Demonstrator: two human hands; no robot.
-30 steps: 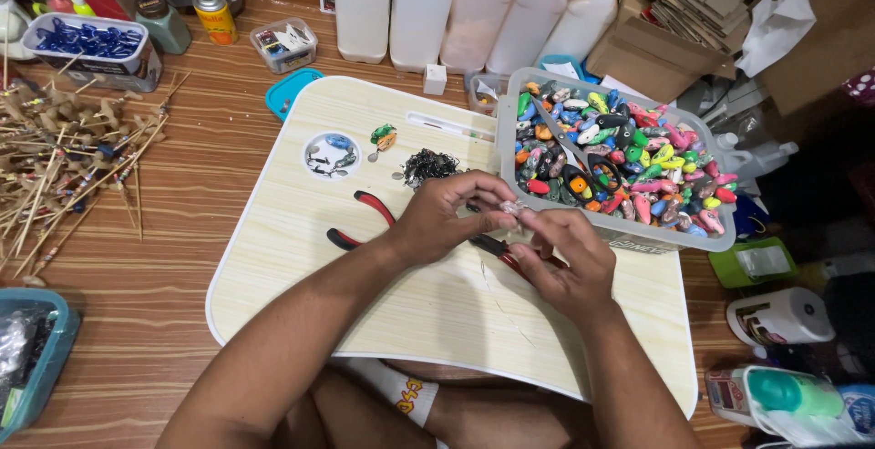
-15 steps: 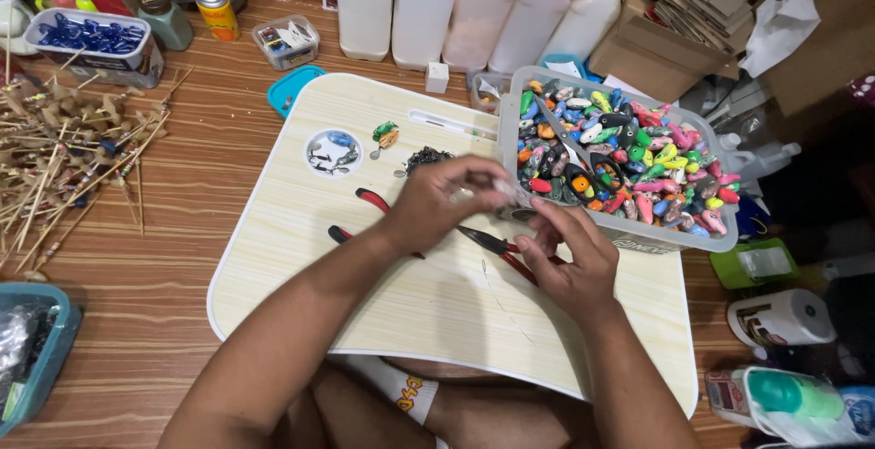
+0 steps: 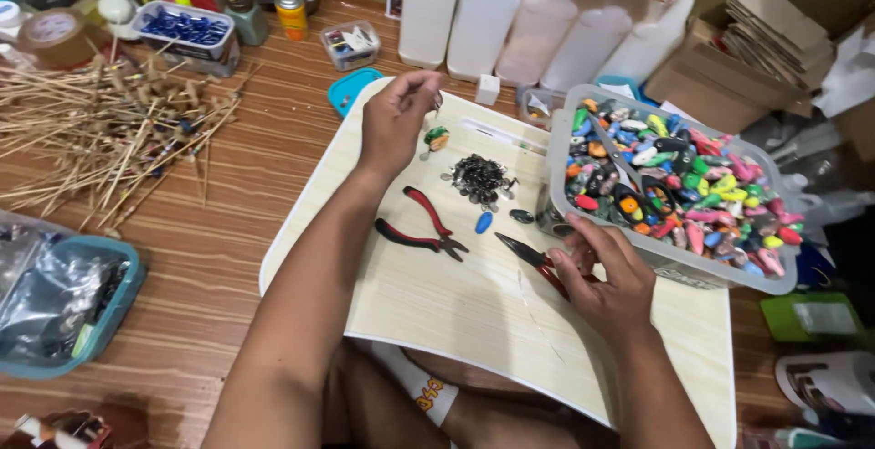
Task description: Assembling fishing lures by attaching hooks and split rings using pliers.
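Note:
My left hand [image 3: 394,119] is raised over the far side of the pale wooden board [image 3: 428,294], its fingertips pinched on a small item that I cannot make out. My right hand [image 3: 609,274] rests on the board beside the clear tub of coloured pieces [image 3: 676,175] and grips red-handled pliers [image 3: 533,258] whose dark tip points left. A second pair of red and black pliers [image 3: 421,228] lies open on the board. Near them are a pile of small dark metal rings [image 3: 478,178], a blue bead [image 3: 483,222] and a green and orange piece [image 3: 437,139].
A heap of thin bamboo sticks [image 3: 100,139] covers the wooden table at left. A teal tray with plastic bags [image 3: 55,299] sits at the near left. White bottles [image 3: 510,11], small tins, a box of blue bits [image 3: 182,30] and cardboard [image 3: 756,48] line the back.
My left hand has left the right hand and lifted away to the far side of the board. The right hand has kept the red pliers and dropped to the board.

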